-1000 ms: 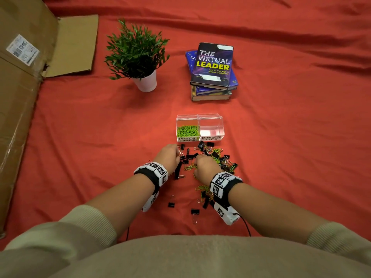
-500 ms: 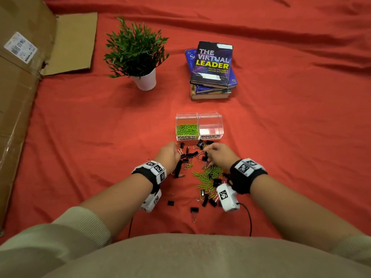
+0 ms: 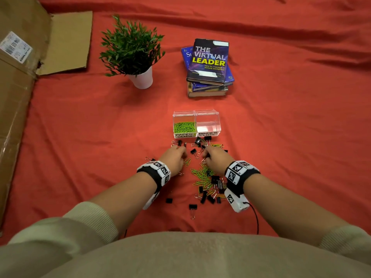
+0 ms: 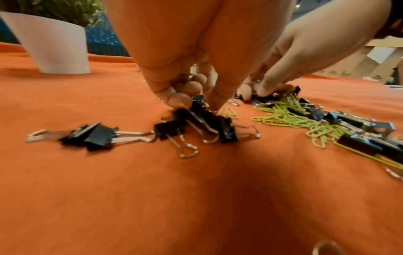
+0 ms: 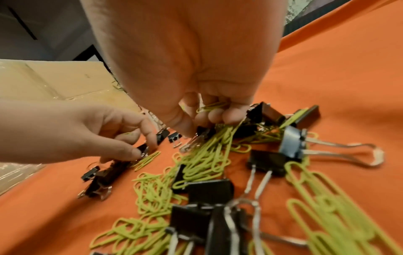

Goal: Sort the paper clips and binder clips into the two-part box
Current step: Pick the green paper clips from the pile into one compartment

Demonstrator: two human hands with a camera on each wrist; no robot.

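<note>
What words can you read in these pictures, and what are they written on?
"THE VIRTUAL LEADER", with "How to manage a remote workplace" below it: top book of the stack.
"S...": blue book beneath it, the rest hidden.
"PAPER CLIPS": label on the left part of the two-part box.
"BINDER CLIPS": label on its right part.
Sticker on the cardboard box: too small to read.

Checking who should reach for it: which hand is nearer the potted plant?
Left. The left hand lies below and slightly right of the potted plant; the right hand is farther right, across the clip pile.
</note>
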